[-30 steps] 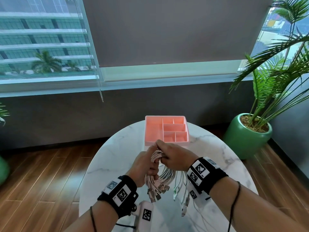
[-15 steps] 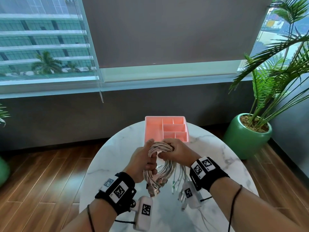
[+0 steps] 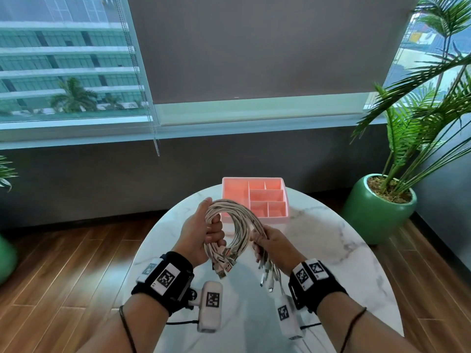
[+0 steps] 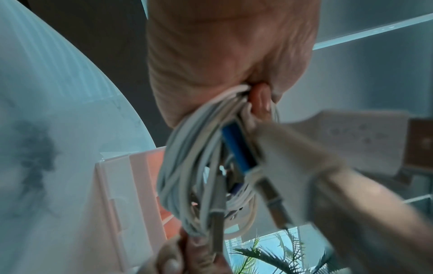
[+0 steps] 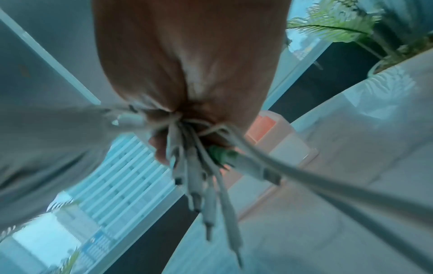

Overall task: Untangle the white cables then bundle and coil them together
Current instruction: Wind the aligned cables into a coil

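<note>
A bundle of several white cables [image 3: 235, 220] arches in a loop between my two hands above the round marble table [image 3: 331, 238]. My left hand [image 3: 201, 233] grips one side of the loop, with USB plugs [image 3: 224, 266] hanging below its fingers. My right hand [image 3: 270, 243] grips the other side, and thinner plug ends [image 3: 269, 278] dangle below it. In the left wrist view the cable strands [image 4: 187, 176] run down from my closed palm. The right wrist view shows plug ends [image 5: 201, 187] fanning out of my closed fist.
A pink compartment tray [image 3: 254, 197] stands on the table just behind the cables. A green potted palm [image 3: 379, 212] stands on the wooden floor at the right. A window with a blind fills the wall behind.
My hands have moved apart, the right one down and toward me. The cables, bunched tightly between the hands before, have spread into a wide arch.
</note>
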Tool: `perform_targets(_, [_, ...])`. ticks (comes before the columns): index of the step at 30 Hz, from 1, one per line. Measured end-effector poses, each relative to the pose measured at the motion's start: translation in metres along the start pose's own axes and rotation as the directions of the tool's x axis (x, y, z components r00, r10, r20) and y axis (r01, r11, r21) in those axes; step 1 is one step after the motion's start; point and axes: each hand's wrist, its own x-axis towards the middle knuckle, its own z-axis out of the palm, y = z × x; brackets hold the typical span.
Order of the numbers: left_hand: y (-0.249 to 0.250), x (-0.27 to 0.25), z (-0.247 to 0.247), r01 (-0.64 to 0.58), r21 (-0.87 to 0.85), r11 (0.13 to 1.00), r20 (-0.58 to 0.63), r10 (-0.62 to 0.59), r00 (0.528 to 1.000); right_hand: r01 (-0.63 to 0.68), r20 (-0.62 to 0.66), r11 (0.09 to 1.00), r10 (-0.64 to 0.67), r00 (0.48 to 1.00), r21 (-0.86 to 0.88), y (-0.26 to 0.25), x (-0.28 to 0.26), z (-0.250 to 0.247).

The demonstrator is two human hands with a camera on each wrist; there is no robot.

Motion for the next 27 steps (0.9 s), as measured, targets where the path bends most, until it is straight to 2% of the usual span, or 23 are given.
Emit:
perform_targets(3, [0.000,0.002,0.003,-0.034,-0.050,0.998,-0.028,0.033,0.999,-0.042,-0.041,0.999,0.044,0.998,0.030,0.006,-0.003,0.018])
perform_targets(6, [-0.002,0.000,0.009,-0.073,-0.103,0.992,-0.092,0.064,0.994,-0.025,-0.080,0.999,0.027,0.996,0.035,0.008,-0.006,0.033])
perform_targets(10, [0.002,0.000,0.017,-0.145,-0.107,0.984,-0.157,0.128,0.979,-0.033,-0.008,0.994,0.034,0.999,0.107,0.006,-0.008,0.043])
perform_targets(16, [-0.011,0.001,0.028,-0.282,-0.006,0.959,-0.232,0.273,0.934,-0.069,0.069,0.960,0.052,0.996,0.273,0.007,-0.024,0.072])
perform_targets(21, [-0.017,0.001,0.025,-0.375,-0.014,0.927,-0.239,0.361,0.901,-0.032,0.035,0.966,0.024,0.999,0.258,0.008,-0.025,0.071])
perform_targets(24, [-0.019,0.000,0.028,-0.427,0.006,0.904,-0.255,0.414,0.874,-0.071,0.067,0.951,0.054,0.996,0.302,0.004,-0.024,0.071])
perform_targets(27, [-0.020,0.002,0.027,-0.473,0.040,0.880,-0.250,0.468,0.848,-0.036,0.079,0.972,0.018,0.997,0.233,0.002,-0.028,0.074])
